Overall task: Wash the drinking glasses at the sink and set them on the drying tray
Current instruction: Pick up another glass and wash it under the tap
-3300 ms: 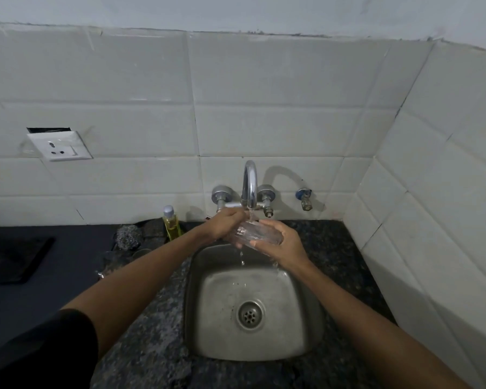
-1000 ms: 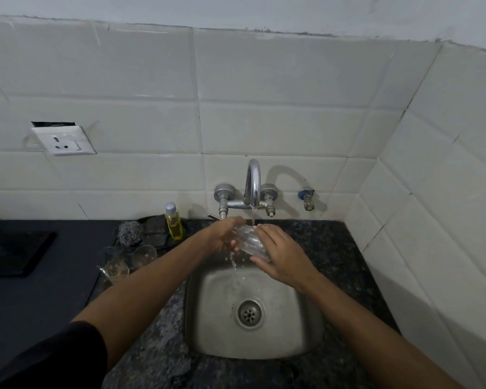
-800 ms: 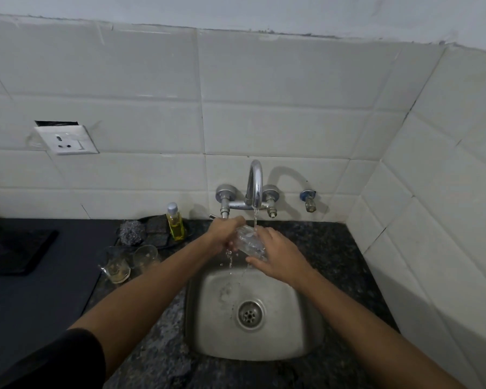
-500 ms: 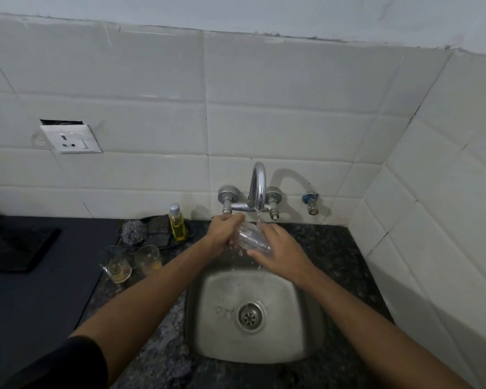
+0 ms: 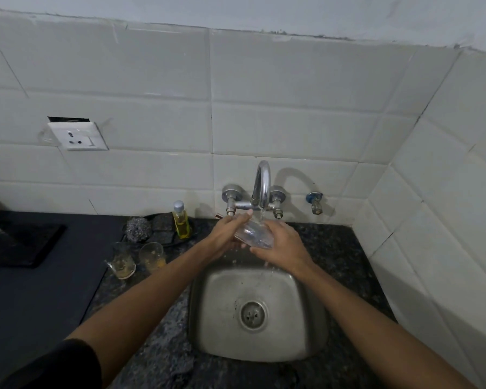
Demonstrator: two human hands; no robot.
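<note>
A clear drinking glass (image 5: 254,234) lies tilted between my hands under the running tap (image 5: 261,186), above the back of the steel sink (image 5: 208,327). My left hand (image 5: 226,234) holds its left end and my right hand (image 5: 284,245) cups it from the right. A thin stream of water falls onto the glass. Two used glasses (image 5: 122,265) (image 5: 151,255) with yellowish residue stand on the counter left of the sink. A dark tray (image 5: 20,242) lies at the far left.
A steel scrubber (image 5: 137,229), dark sponges (image 5: 163,223) and a small bottle of yellow liquid (image 5: 181,220) sit behind the used glasses. A second valve (image 5: 314,202) sticks out of the tiled wall on the right. A wall socket (image 5: 77,136) is up left.
Both hands have kept the glass under the stream, turning and tilting it slightly. The camera has shifted so that the two used glasses on the left come into view.
</note>
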